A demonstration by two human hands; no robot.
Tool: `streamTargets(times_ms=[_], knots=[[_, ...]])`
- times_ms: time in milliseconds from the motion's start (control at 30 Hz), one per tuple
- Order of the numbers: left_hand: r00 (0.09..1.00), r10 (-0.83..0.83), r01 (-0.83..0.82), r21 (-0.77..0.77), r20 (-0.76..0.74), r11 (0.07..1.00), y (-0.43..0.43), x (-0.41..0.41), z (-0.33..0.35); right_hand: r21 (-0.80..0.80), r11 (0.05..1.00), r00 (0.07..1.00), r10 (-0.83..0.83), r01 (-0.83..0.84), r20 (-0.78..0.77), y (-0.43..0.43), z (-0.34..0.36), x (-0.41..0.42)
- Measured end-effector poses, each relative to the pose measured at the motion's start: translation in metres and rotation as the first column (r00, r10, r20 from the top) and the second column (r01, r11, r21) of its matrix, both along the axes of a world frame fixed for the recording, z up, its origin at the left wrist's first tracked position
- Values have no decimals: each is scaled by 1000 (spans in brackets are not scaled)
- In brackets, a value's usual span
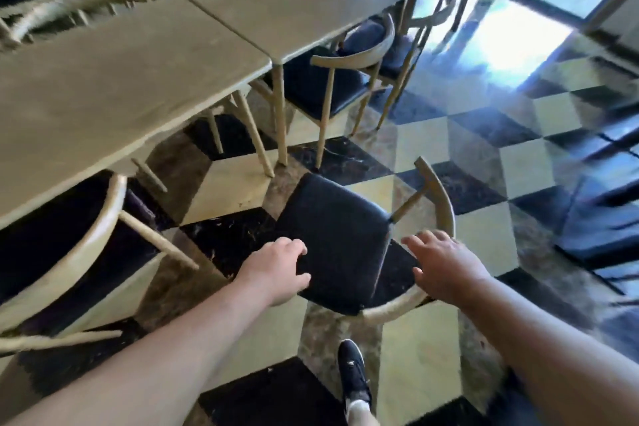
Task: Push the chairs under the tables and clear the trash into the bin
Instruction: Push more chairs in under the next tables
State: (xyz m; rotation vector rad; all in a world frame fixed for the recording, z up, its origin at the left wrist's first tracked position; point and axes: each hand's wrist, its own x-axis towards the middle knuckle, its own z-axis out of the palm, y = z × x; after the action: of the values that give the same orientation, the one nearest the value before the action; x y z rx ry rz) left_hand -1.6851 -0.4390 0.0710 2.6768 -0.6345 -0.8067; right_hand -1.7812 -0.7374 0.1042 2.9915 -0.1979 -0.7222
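Chair (340, 235) stands clear of the tables (114, 79), at their five o'clock; left hand (276, 270) half-curled at its seat edge; right hand (446, 270) spread over the backrest, grip unclear; frame blurred

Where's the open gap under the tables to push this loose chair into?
Free: the floor under the near table's right end, between the tucked chair at left and the table legs. Crowded: beyond the legs, another chair fills the next table's space.

Single head view, looking steeply down, close above chair (340, 239).
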Motion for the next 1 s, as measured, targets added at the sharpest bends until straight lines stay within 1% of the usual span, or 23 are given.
streamTargets(times_ms=[100, 200, 267, 333, 400, 467, 533, 600, 700, 800, 1000], knots=[[999, -36, 36, 16, -35, 999, -81, -2, -11, 31, 1000, 1000, -6, 6, -22, -76, -25, -10], [992, -75, 77, 18, -100, 997, -157, -8, -28, 31, 997, 997, 71, -71, -10, -138, -49, -8], [984, -97, 99, 6, -148, 995, -206, -12, -44, 4, 988, 988, 155, -155, -3, -174, -62, 5], [977, -100, 100, -9, -190, 995, -245, -17, -57, -50, 965, 966, 257, -259, -34, -196, -72, 22], [969, -96, 98, -1, -226, 995, -279, -23, -71, -95, 915, 917, 382, -393, -113, -210, -83, 41], [963, -103, 118, 46, -248, 992, -303, -32, -84, -100, 855, 855, 489, -509, -175, -213, -97, 59], [955, -139, 174, 116, -261, 978, -317, -41, -99, -86, 809, 800, 551, -582, -236, -207, -110, 73], [945, -139, 196, 173, -297, 965, -322, -48, -114, -74, 774, 752, 581, -629, -312, -201, -122, 81], [930, -57, 141, 209, -364, 968, -320, -51, -125, -67, 756, 722, 589, -651, -364, -196, -132, 87], [942, -23, 94, 198, -335, 976, -310, -47, -131, -62, 732, 703, 622, -679, -345, -192, -134, 98], [968, 46, 3, 191, -248, 982, -262, -5, -123, -33, 736, 714, 643, -676, -279, -153, -128, 149]])
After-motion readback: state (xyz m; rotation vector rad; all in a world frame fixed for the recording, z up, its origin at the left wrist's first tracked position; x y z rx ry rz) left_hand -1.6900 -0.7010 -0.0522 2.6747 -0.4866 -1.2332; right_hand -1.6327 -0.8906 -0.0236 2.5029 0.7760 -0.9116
